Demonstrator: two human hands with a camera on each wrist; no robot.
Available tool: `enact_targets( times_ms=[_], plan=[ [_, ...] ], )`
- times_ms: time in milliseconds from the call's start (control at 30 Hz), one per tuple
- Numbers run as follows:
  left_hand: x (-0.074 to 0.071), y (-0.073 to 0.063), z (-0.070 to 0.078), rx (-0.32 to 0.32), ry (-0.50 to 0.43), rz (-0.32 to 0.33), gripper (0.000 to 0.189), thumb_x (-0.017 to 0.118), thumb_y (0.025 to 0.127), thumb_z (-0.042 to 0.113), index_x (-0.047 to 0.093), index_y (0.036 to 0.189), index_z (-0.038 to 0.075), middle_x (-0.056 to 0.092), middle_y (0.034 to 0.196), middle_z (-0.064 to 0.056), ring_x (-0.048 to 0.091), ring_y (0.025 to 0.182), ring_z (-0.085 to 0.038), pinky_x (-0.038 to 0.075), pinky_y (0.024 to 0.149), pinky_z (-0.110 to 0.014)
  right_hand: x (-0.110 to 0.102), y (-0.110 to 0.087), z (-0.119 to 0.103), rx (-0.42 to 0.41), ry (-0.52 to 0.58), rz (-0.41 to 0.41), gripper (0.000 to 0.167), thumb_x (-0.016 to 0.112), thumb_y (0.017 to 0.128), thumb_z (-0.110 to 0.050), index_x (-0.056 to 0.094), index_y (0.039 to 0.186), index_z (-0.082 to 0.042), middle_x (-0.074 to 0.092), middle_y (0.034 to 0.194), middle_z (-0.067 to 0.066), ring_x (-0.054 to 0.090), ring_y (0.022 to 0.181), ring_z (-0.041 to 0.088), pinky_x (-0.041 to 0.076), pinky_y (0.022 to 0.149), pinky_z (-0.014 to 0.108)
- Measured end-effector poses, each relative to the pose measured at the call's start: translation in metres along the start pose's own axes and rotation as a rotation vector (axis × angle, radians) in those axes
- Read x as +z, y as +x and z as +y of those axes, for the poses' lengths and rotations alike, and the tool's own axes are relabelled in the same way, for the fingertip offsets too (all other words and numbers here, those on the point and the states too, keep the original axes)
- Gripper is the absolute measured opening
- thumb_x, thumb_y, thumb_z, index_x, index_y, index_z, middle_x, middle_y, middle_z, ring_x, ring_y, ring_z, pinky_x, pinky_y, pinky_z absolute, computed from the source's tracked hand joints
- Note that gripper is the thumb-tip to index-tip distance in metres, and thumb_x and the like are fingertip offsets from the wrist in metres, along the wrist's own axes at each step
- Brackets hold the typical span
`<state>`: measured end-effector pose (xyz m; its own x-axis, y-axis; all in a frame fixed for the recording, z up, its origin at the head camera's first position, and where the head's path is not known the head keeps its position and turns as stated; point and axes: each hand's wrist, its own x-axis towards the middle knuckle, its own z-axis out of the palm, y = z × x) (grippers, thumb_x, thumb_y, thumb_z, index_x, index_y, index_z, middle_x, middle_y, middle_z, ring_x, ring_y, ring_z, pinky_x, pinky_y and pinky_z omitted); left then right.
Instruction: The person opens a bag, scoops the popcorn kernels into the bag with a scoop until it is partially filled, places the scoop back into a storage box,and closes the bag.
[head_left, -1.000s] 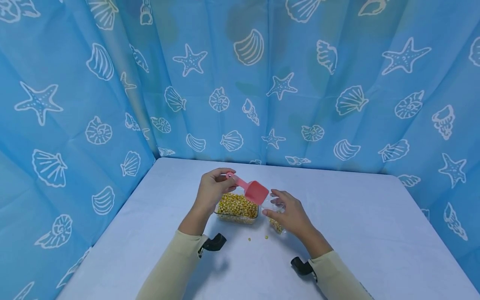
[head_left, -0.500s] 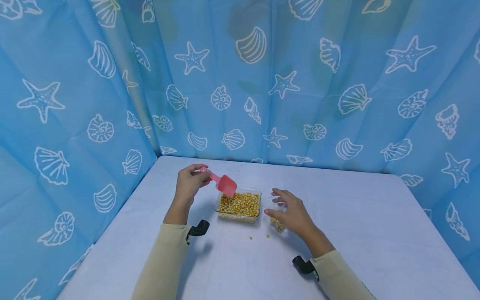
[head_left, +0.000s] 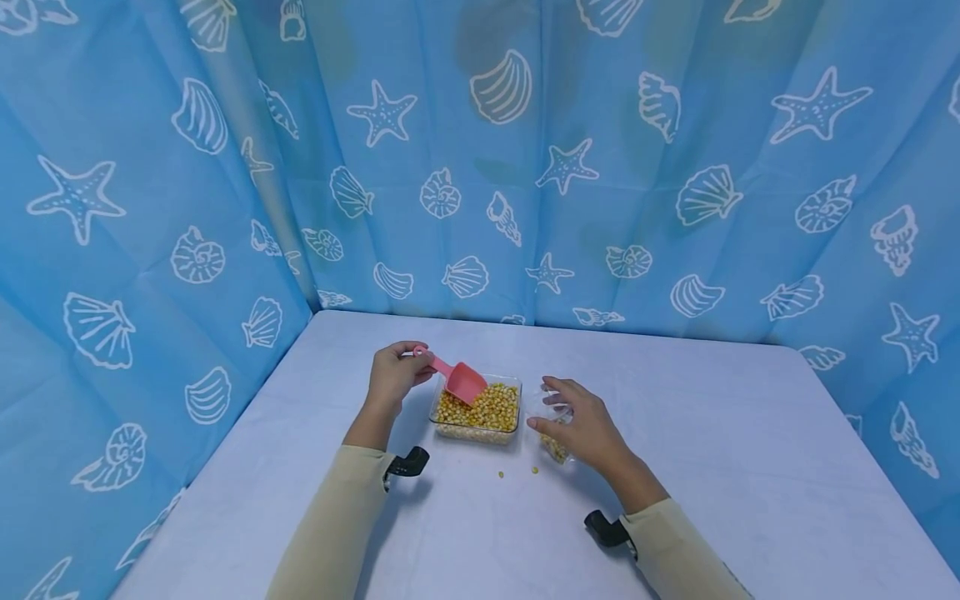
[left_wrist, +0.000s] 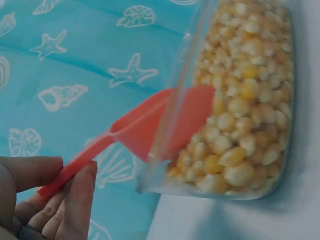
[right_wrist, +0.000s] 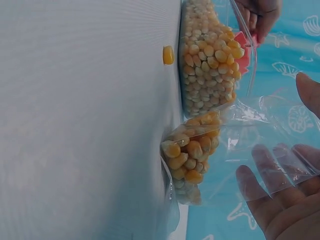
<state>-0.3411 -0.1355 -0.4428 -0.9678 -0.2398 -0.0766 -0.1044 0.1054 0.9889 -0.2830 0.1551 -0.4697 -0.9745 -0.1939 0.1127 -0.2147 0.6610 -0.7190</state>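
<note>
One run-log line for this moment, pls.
left hand: grips pink scoop, tip at corn kernels in clear container | right hand: at partly filled clear bag | two loose kernels on table

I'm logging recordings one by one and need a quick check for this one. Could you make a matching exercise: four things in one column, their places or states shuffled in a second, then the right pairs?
Things
1. Pink plastic scoop
2. Clear rectangular container
3. Clear thin plastic bag
4. Two loose yellow corn kernels

Places or states
A. Part of the right grip shows through its film
B. Lying on the white tabletop
C. Pinched in the left grip
D. Holds the larger heap of corn

Pairs: 1-C, 2-D, 3-A, 4-B
</note>
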Motion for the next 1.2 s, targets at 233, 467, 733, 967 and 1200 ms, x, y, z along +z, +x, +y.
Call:
enact_targets(
  times_ms=[233,467,733,967,1200],
  plan=[
    [0.002,0.008,-0.012,-0.128,-0.040,-0.039,0.027,0.067,0.093,0.011,0.062,0.118,0.001,0.068,0.097,-0.017,0.070,0.082,-0.019,0.058,0.075,-0.029,0.000,0.002,0.000,0.007,-0.001,-0.015,0.076,0.077,0.082,-0.046,0.043,0.145,-0.020,0.054,0.135,0.002,0.056,0.118,0.026,0.050,0.094,0.050],
    [0.002,0.013,-0.019,-0.199,-0.128,-0.092,0.025,0.067,0.093,0.012,0.062,0.116,0.002,0.066,0.102,-0.015,0.068,0.086,-0.018,0.057,0.078,-0.027,0.002,0.004,0.001,0.011,-0.006,-0.009,0.073,0.078,0.082,-0.038,0.044,0.145,-0.020,0.053,0.135,0.002,0.056,0.117,0.026,0.050,0.093,0.050],
    [0.000,0.017,-0.024,-0.225,-0.185,-0.079,0.025,0.065,0.094,0.011,0.062,0.116,0.000,0.066,0.100,-0.014,0.069,0.081,-0.015,0.057,0.077,-0.025,0.005,0.006,0.004,0.041,-0.004,-0.043,0.084,0.084,0.076,-0.038,0.043,0.146,-0.020,0.052,0.137,0.001,0.054,0.121,0.027,0.049,0.095,0.052],
    [0.000,0.019,-0.029,-0.254,-0.262,-0.088,0.030,0.064,0.094,0.007,0.060,0.121,-0.005,0.067,0.098,-0.013,0.069,0.077,-0.014,0.057,0.075,-0.024,0.006,0.007,0.007,0.039,-0.016,-0.061,0.086,0.086,0.075,-0.033,0.041,0.147,-0.020,0.053,0.136,0.001,0.055,0.120,0.026,0.049,0.096,0.051],
    [-0.001,0.023,-0.032,-0.337,-0.341,-0.083,0.037,0.063,0.094,0.005,0.056,0.130,-0.003,0.066,0.107,-0.015,0.070,0.086,-0.016,0.056,0.080,-0.025,0.003,0.003,0.003,0.048,0.001,-0.025,0.080,0.082,0.078,-0.037,0.043,0.146,-0.021,0.054,0.135,0.000,0.054,0.120,0.026,0.048,0.096,0.052]
  ],
)
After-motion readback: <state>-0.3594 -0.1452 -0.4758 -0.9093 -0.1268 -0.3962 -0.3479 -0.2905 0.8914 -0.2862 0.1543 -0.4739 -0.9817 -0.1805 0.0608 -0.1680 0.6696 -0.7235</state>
